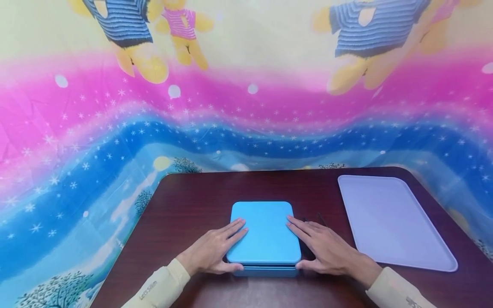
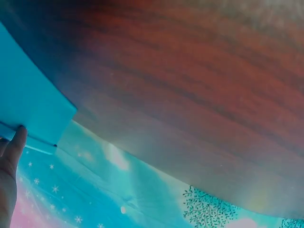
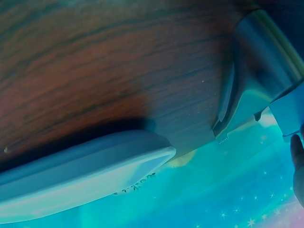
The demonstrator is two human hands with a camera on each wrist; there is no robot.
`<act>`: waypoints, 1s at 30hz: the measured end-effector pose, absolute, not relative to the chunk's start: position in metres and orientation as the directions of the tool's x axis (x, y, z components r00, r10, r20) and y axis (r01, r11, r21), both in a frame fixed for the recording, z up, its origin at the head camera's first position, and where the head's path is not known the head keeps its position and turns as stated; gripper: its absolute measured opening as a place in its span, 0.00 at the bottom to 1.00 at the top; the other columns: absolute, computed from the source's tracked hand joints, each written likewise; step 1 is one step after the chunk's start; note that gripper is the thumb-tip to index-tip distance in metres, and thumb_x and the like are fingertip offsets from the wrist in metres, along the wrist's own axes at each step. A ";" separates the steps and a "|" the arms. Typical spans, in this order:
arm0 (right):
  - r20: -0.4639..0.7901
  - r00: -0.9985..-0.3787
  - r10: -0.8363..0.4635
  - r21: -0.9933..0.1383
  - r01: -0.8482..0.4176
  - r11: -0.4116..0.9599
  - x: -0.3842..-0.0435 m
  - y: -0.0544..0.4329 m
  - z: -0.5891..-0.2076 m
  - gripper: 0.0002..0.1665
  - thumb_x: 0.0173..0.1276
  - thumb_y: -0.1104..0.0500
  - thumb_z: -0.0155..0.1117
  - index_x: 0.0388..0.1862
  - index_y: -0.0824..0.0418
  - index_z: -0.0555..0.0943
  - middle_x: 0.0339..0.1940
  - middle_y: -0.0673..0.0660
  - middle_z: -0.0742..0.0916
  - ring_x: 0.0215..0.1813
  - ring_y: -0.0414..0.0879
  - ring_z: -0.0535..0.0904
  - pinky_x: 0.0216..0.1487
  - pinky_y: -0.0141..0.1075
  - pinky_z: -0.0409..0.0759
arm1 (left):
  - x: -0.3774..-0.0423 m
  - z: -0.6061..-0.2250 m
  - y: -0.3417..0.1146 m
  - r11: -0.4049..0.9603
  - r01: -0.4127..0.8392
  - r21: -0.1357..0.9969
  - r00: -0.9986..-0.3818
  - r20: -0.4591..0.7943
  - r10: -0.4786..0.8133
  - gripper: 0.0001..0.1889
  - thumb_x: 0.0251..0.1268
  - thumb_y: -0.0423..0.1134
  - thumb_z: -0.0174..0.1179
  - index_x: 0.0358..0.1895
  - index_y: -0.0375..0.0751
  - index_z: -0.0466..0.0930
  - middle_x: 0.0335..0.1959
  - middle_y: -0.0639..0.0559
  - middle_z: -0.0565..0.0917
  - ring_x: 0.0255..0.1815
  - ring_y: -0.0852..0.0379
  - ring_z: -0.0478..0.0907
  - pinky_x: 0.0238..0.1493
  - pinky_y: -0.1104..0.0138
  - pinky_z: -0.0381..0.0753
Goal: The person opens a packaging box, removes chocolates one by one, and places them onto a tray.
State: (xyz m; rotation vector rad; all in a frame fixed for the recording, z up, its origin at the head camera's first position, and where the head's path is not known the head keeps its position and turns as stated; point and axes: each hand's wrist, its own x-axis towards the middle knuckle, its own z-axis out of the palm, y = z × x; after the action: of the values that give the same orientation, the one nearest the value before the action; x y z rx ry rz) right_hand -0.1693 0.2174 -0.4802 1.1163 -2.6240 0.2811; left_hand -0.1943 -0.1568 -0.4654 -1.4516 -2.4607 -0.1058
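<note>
A light-blue rectangular box [image 1: 265, 233] with rounded corners lies on the dark wood table, its lid on top and a seam along the front. My left hand [image 1: 217, 248] lies at its left edge, straight fingers on the lid and thumb at the front left corner. Mirroring it, my right hand [image 1: 327, 248] rests straight fingers on the right edge, thumb at the front right corner. The left wrist view shows a finger [image 2: 15, 147] on the box's side. In the right wrist view, fingertips [image 3: 298, 147] touch the blue box [image 3: 289, 109].
A pale lilac tray [image 1: 396, 222] lies at the table's right side. Between box and tray, partly behind my right hand, is a dark glossy object [image 3: 261, 61] with small teeth near one end. A patterned cloth [image 1: 250, 107] hangs behind the table [image 1: 192, 192].
</note>
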 end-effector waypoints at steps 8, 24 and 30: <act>0.321 -0.664 -0.675 -0.063 -0.726 0.685 -0.171 0.218 -0.480 0.58 0.61 0.26 0.61 0.81 0.52 0.54 0.81 0.49 0.62 0.71 0.41 0.71 0.66 0.49 0.73 | -0.196 -0.464 -0.157 0.505 0.861 -0.065 -0.473 0.265 0.840 0.47 0.63 0.75 0.48 0.76 0.44 0.61 0.77 0.46 0.63 0.77 0.53 0.61 0.63 0.62 0.77; 0.302 -0.641 -0.706 -0.062 -0.752 0.656 -0.170 0.223 -0.472 0.53 0.65 0.27 0.56 0.81 0.52 0.55 0.81 0.49 0.62 0.73 0.41 0.68 0.61 0.47 0.78 | -0.204 -0.471 -0.168 0.426 0.902 -0.075 -0.382 0.322 0.866 0.29 0.77 0.50 0.43 0.75 0.40 0.63 0.76 0.43 0.64 0.77 0.50 0.61 0.65 0.60 0.74; 0.247 -0.638 -0.729 -0.088 -0.764 0.639 -0.170 0.226 -0.470 0.48 0.69 0.43 0.60 0.81 0.53 0.53 0.82 0.51 0.59 0.78 0.43 0.61 0.65 0.47 0.74 | -0.208 -0.474 -0.173 0.432 0.893 -0.130 -0.361 0.367 0.857 0.29 0.68 0.40 0.49 0.72 0.39 0.67 0.73 0.41 0.68 0.74 0.49 0.65 0.57 0.63 0.80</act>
State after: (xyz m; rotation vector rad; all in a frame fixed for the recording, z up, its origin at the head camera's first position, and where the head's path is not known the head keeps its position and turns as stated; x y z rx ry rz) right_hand -0.1699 0.2262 -0.4697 1.2298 -2.6694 0.2743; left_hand -0.2075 -0.1730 -0.4740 -1.4902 -2.3111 -0.1280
